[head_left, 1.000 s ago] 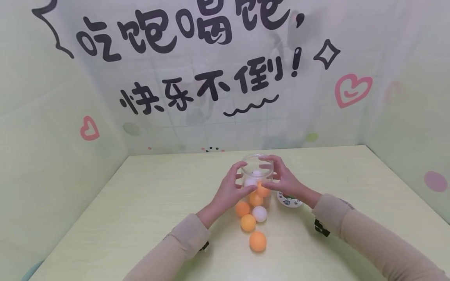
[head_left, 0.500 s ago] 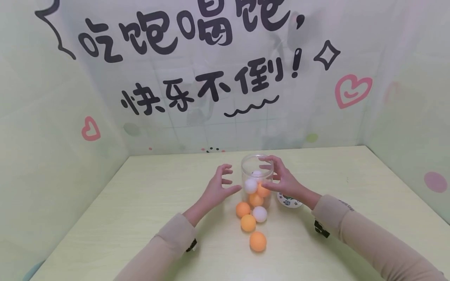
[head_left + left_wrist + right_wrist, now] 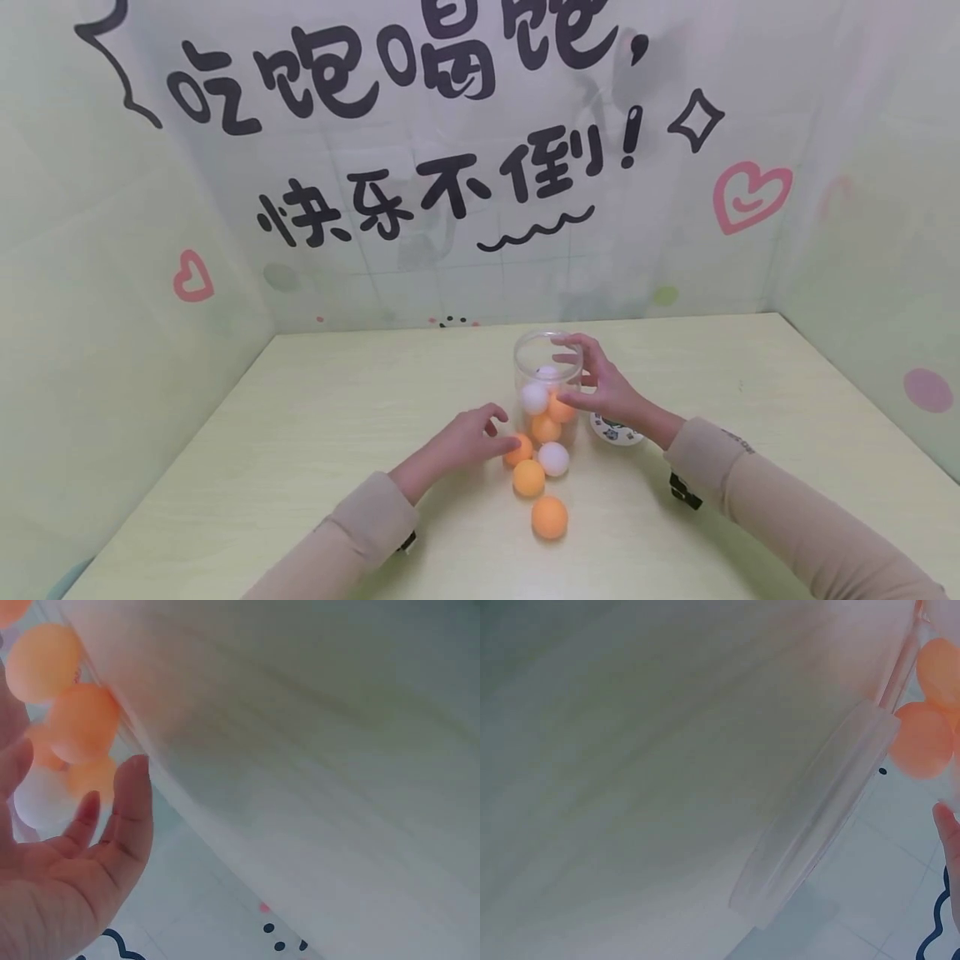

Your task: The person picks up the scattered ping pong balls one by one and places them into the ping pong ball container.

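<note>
A clear jar stands upright on the table with several orange and white table tennis balls inside. My right hand holds the jar's right side, fingers behind and thumb in front. At the jar's foot lie an orange ball, a white ball and a yellow-orange ball; another orange ball is nearer to me. My left hand is beside the leftmost ball, its thumb tip overlapping it. In the left wrist view the left hand has its fingers spread and loosely bent; contact is unclear.
A round white lid with a printed pattern lies right of the jar, partly behind the right wrist; its edge shows in the right wrist view. A printed cloth wall closes off the back of the pale table.
My left hand has let go of the jar, drawn off to the left, then come down beside the leftmost orange ball. The right hand stays on the jar.
</note>
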Available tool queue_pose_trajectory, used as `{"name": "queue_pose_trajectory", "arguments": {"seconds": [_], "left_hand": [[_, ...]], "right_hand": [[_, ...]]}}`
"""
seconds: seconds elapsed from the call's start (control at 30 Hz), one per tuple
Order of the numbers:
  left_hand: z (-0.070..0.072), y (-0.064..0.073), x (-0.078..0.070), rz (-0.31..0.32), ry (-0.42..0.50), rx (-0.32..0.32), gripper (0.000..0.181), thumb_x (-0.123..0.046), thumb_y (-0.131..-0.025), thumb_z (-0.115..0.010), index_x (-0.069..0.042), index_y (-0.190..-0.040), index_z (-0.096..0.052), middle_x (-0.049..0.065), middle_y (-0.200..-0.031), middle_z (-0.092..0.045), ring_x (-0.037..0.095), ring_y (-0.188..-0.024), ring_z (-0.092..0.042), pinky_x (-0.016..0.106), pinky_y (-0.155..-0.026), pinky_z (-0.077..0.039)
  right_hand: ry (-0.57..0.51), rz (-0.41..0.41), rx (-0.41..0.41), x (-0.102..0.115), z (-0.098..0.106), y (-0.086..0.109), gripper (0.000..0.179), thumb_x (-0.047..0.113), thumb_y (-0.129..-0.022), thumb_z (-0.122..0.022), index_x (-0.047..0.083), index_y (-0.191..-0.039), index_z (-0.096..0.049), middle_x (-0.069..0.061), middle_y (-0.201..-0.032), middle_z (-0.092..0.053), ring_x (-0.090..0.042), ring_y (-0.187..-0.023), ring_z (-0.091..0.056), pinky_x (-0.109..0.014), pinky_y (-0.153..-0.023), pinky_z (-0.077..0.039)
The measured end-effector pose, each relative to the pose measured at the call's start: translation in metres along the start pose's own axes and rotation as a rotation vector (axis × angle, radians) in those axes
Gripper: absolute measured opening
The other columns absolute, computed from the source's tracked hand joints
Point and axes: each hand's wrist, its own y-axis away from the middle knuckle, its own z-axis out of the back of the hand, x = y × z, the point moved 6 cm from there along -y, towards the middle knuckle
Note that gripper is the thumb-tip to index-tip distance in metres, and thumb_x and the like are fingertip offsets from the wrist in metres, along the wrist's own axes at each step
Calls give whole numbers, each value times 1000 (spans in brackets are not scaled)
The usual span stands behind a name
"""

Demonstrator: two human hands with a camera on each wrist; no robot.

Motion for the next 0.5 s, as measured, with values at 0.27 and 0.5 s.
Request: {"name": "queue_pose_trajectory", "arguments": {"seconds": [0.27, 0.5], "left_hand": [[-10, -3, -1, 56, -18, 27, 49, -41, -81, -66, -4, -110, -52, 5, -82, -54, 18, -69, -49, 28, -59, -41], [-13, -5, -4, 67, 3, 30, 47, -38, -80, -67, -4, -108, -52, 6, -80, -54, 18, -68, -49, 28, -57, -41]], "right_hand": [[3, -3, 2, 0, 0, 0, 69, 2, -78, -67, 6, -132, -24, -16, -142, -29, -43, -123, -39, -50, -85, -45], [12, -15, 8, -1, 0, 0, 69, 5, -79, -68, 7, -132, -24, -15, -142, -28, -43, -124, -39, -54, -86, -44]]}}
